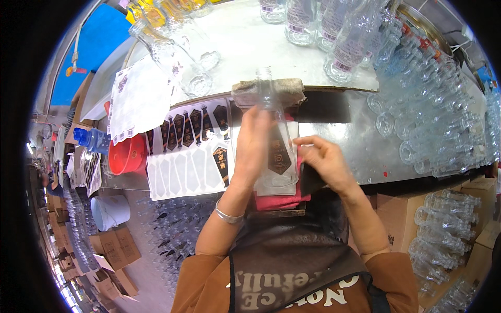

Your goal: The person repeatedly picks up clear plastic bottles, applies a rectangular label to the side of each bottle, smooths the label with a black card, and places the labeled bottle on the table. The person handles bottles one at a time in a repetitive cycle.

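Observation:
A clear glass bottle [286, 180] lies in front of me, neck pointing away, on a padded rest with a folded beige cloth [292, 89] under its neck. On its body is a black tie-shaped label [278, 156] with gold print. My left hand [255, 143] is against the bottle's left side; its fingers are smeared by motion. My right hand [327, 160] is at the bottle's right side, fingertips close to the label's edge. It is closed on a dark flat piece [312, 181], partly hidden under the palm. Red cloth [282, 202] shows beneath the bottle.
Left of the bottle lies a label sheet [189, 175] with black labels and bare cut-outs. Beyond stand labelled bottles [345, 52] and a lying bottle [182, 65]. A red tub [128, 155] is at left. Many clear bottles [425, 112] fill the right side; boxed bottles [443, 229] stand below.

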A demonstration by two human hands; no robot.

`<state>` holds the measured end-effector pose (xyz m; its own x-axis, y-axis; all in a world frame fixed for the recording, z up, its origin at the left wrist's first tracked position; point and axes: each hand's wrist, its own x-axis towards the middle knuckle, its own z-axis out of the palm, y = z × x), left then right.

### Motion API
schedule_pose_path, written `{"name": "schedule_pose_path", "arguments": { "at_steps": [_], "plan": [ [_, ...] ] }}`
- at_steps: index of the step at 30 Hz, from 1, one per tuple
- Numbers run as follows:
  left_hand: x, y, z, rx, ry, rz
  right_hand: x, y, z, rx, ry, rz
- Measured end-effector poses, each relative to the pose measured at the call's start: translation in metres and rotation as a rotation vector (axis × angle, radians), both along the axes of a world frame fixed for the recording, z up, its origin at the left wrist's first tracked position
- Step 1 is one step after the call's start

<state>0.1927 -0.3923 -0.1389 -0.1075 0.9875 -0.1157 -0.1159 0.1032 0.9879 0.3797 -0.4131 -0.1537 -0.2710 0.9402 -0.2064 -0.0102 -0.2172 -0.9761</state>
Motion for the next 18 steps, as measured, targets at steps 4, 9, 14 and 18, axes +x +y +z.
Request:
{"name": "schedule_pose_path", "arguments": {
  "at_steps": [4, 9, 14, 18],
  "plan": [
    [-0.008, -0.004, 0.003, 0.001, -0.041, -0.023, 0.004, 0.027, 0.031, 0.212, 0.024, -0.13],
    [-0.015, -0.009, -0.001, 0.06, 0.038, -0.019, -0.02, 0.068, 0.052, 0.718, -0.378, -0.098],
    [-0.025, -0.024, 0.007, 0.069, 0.091, 0.016, -0.027, 0.069, 0.068, 0.919, -0.388, 0.08],
    [-0.029, -0.034, 0.015, 0.09, 0.181, 0.004, -0.038, 0.074, 0.089, 1.107, -0.464, 0.052]
  ]
}}
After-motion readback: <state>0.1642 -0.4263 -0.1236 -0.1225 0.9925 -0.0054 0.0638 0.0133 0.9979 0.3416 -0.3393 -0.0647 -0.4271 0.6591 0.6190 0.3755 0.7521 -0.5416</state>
